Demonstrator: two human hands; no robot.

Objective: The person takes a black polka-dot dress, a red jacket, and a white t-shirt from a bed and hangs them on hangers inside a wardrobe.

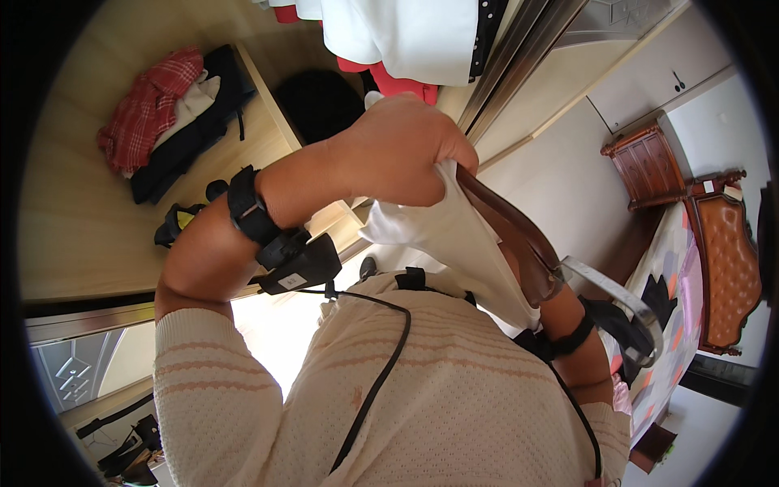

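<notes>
My left hand reaches across from the left with its fingers closed on a white garment, beside the upper end of a dark brown clothes hanger. The garment hangs down along the hanger. The hanger slants down to the right, and its flat metal hook points towards the bed. My right forearm comes up from the lower right behind the hanger and the garment. Some skin of the right arm or hand shows between them, but the right fingers are hidden and their hold cannot be made out.
An open wardrobe has a wooden shelf divider, folded clothes with a red plaid one on top, and hanging white clothes. A bed with a tufted headboard and a wooden nightstand stand right. Black cables cross my sweater.
</notes>
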